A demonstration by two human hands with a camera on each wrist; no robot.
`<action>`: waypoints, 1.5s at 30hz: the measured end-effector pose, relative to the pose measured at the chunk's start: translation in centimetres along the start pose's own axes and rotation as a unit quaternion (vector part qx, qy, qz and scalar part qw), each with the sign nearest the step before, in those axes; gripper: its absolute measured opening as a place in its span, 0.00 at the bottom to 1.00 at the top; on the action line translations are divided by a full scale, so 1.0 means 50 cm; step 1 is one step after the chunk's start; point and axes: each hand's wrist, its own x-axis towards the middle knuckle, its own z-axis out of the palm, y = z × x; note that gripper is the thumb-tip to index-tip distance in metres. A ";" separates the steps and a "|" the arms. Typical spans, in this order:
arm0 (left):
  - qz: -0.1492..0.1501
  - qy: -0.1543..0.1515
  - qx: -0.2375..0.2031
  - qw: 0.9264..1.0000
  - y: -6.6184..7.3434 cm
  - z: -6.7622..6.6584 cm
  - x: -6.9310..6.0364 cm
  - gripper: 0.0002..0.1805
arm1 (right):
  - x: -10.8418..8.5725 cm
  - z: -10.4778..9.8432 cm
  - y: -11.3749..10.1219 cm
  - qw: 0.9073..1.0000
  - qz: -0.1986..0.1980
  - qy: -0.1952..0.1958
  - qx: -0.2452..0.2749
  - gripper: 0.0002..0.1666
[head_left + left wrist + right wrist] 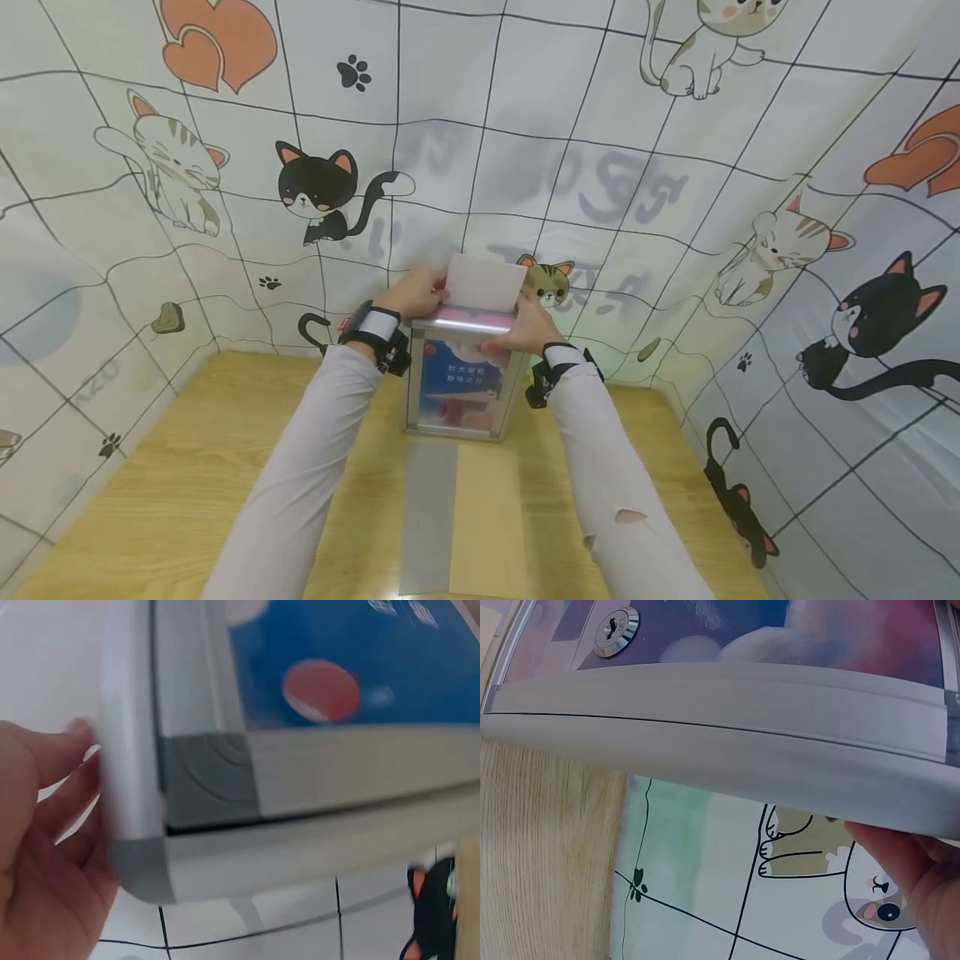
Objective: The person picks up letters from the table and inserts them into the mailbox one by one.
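A metal-framed box (461, 379) with a blue printed front stands upright on the table; its keyhole lock (616, 631) shows in the right wrist view. A white card (486, 282) rises from its top. In the head view my left hand (412, 293) pinches the card's left edge, just above the box. The left wrist view shows that hand's curled fingers (71, 817) beside the box corner, partly hidden by the frame. My right hand (534, 327) grips the box's top right corner, its thumb across the front and its other fingers near the card's right edge.
On the wooden table (247, 442) before the box lies a flat panel, part grey (429, 517), part tan (487, 517). A white cloth backdrop (450, 167) with cartoon cats and grid lines rises close behind the box and along both sides.
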 end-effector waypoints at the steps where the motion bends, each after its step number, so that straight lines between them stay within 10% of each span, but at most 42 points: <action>1: 0.000 0.005 -0.004 1.000 0.000 0.000 0.001 0.13 | 0.001 -0.001 0.001 1.000 0.004 -0.001 -0.012 0.61; 12: -0.055 0.090 -0.092 0.990 0.010 -0.006 0.022 0.18 | 0.002 0.003 0.001 0.999 0.020 0.000 -0.045 0.64; 30: -0.041 -0.008 0.004 0.999 -0.002 -0.040 0.000 0.09 | 0.003 0.001 -0.004 0.997 0.023 -0.012 -0.066 0.67; 45: -0.040 -0.011 0.040 0.998 0.021 -0.032 0.002 0.07 | 0.006 0.007 0.005 0.998 0.020 -0.004 -0.051 0.64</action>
